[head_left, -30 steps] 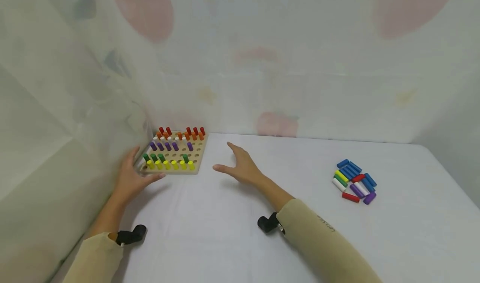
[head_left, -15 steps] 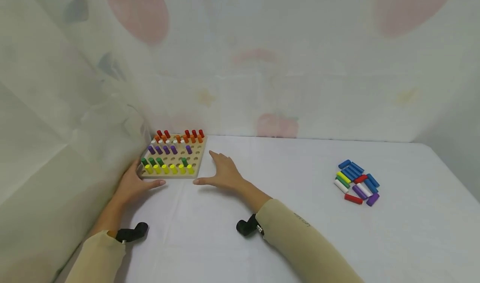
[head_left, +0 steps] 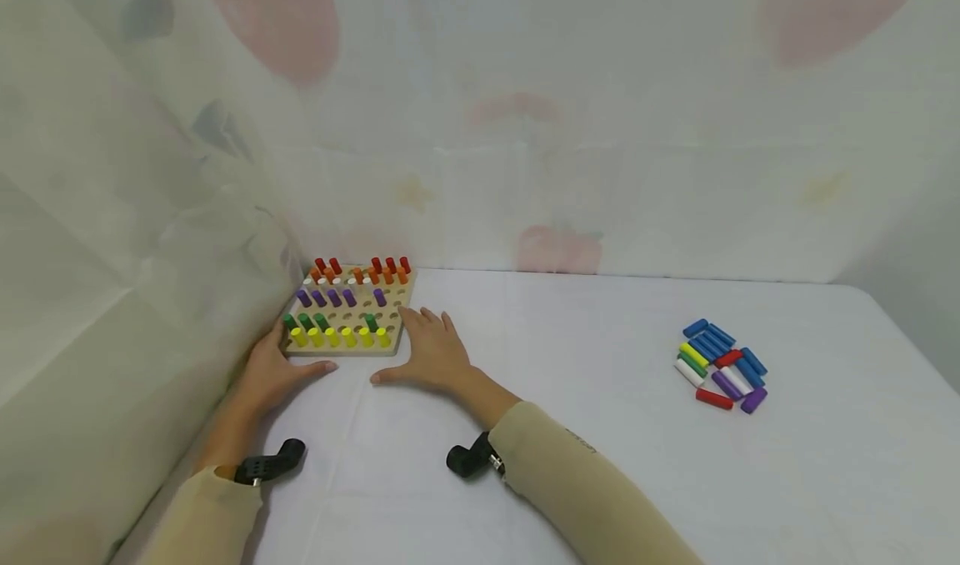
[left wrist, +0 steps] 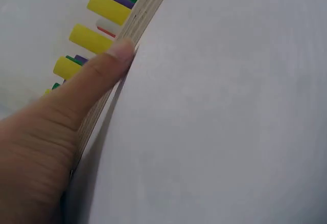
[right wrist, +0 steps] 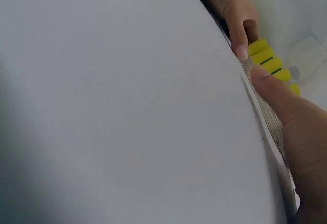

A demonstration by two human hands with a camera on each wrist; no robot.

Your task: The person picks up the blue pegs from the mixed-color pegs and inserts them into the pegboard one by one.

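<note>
- The white table [head_left: 570, 432] carries the wooden pegboard [head_left: 352, 311] at its far left corner, hard against the draped sheet [head_left: 112, 240]; the board is framed by 2 hands and appears to be about to be gripped and shifted.
- The step is judged best done with even pressure from both sides, the board kept flat so the upright pegs [head_left: 341, 336] are not tipped, and drawn clear of the sheet.
- The loose pegs [head_left: 720, 365] lie in a heap well to the right of the pegboard and are left untouched.
- The right hand [head_left: 427, 352] is laid flat at the pegboard's near right corner, fingers straight along the right edge, thumb stretched out along the near edge; nothing is clasped.
- The left hand [head_left: 273, 373] is set at the pegboard's near left corner, its thumb [left wrist: 110, 63] pressed straight against the near edge; its other fingers are hidden, so a full clasp cannot be told.
</note>
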